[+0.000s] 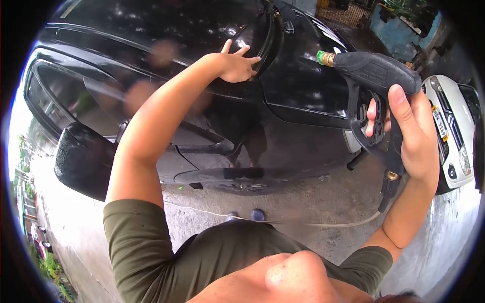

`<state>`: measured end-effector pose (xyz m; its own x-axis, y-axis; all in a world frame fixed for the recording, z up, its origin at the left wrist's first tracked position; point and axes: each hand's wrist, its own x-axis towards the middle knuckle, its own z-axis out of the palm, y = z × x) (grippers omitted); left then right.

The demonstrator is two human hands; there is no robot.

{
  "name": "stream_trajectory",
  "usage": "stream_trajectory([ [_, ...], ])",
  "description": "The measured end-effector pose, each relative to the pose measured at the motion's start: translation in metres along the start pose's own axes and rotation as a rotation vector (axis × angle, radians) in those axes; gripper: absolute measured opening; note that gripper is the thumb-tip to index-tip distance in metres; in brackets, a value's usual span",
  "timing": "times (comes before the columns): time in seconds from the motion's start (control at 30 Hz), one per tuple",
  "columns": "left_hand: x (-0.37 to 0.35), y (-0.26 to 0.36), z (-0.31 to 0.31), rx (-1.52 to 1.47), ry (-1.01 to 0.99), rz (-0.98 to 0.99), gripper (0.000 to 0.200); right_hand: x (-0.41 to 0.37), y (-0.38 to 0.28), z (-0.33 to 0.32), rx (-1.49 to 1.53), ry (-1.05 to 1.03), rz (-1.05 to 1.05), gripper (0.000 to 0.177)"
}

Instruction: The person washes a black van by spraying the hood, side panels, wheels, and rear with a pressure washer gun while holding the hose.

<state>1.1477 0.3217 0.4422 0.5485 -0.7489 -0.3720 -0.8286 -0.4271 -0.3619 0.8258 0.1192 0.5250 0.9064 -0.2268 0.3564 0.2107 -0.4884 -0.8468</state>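
Observation:
Wet and black, a car (298, 101) fills the upper middle of the view. My left hand (238, 65) rests at the base of its windshield, near the hood's rear edge, with the fingers spread and nothing held. On the right, my right hand (415, 129) is wrapped round the handle of a black spray gun (376, 69), which is raised beside the car's front. The gun's brass tip with a green nozzle (321, 57) points left over the hood. A thin pale hose (333, 224) runs from below the gun's handle across in front of my body.
The black car's side mirror (83, 161) juts out at the left. A white vehicle (449, 126) stands at the far right. Wet concrete ground (313, 202) lies below, and a worn blue wall (399, 33) is at the upper right.

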Motion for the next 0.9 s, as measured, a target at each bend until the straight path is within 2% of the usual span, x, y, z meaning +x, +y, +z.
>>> stream_trajectory([
  [0.1,0.020,0.003,-0.006,0.113,0.051,-0.022,0.047,0.002,0.000,0.003,0.026,-0.021,-0.019,0.055],
  [0.2,0.026,0.008,-0.003,0.097,0.079,-0.090,0.047,0.005,0.001,0.008,0.023,-0.071,-0.023,0.054],
  [0.3,0.035,0.010,0.009,-0.111,0.132,-0.170,0.049,0.007,-0.002,0.008,0.016,-0.122,-0.057,0.052],
  [0.37,0.028,0.020,0.014,-0.188,0.164,-0.192,0.051,0.009,-0.007,0.015,0.012,-0.143,-0.063,0.051],
  [0.47,-0.002,0.032,0.008,-0.119,0.211,-0.207,0.052,0.018,-0.006,0.017,0.010,-0.178,-0.050,0.048],
  [0.53,-0.047,0.059,0.032,-0.187,0.663,-0.189,0.044,0.027,-0.012,0.022,-0.030,-0.169,-0.037,0.045],
  [0.6,-0.095,0.112,0.058,-0.487,1.004,-0.016,0.036,0.047,-0.016,0.033,-0.036,-0.162,-0.037,0.044],
  [0.63,-0.112,0.140,0.075,-0.838,0.876,0.250,0.035,0.060,-0.018,0.038,-0.063,-0.162,-0.021,0.043],
  [0.67,-0.112,0.173,0.115,-1.048,0.780,0.475,0.043,0.076,-0.021,0.045,-0.094,-0.169,-0.006,0.041],
  [0.73,-0.108,0.253,0.206,-1.522,0.234,0.605,0.079,0.111,-0.016,0.059,-0.170,-0.178,0.016,0.039],
  [0.77,-0.100,0.277,0.244,-1.488,-0.001,0.672,0.083,0.127,-0.008,0.067,-0.195,-0.216,0.028,0.039],
  [0.8,-0.092,0.306,0.291,-1.391,0.116,0.664,0.073,0.140,-0.003,0.075,-0.226,-0.259,0.038,0.038],
  [0.83,-0.104,0.298,0.284,-1.402,-0.118,0.559,0.057,0.147,0.001,0.087,-0.271,-0.294,0.055,0.038],
  [0.9,-0.097,0.326,0.369,-1.511,0.088,0.499,0.048,0.152,-0.001,0.116,-0.368,-0.337,0.059,0.036],
])
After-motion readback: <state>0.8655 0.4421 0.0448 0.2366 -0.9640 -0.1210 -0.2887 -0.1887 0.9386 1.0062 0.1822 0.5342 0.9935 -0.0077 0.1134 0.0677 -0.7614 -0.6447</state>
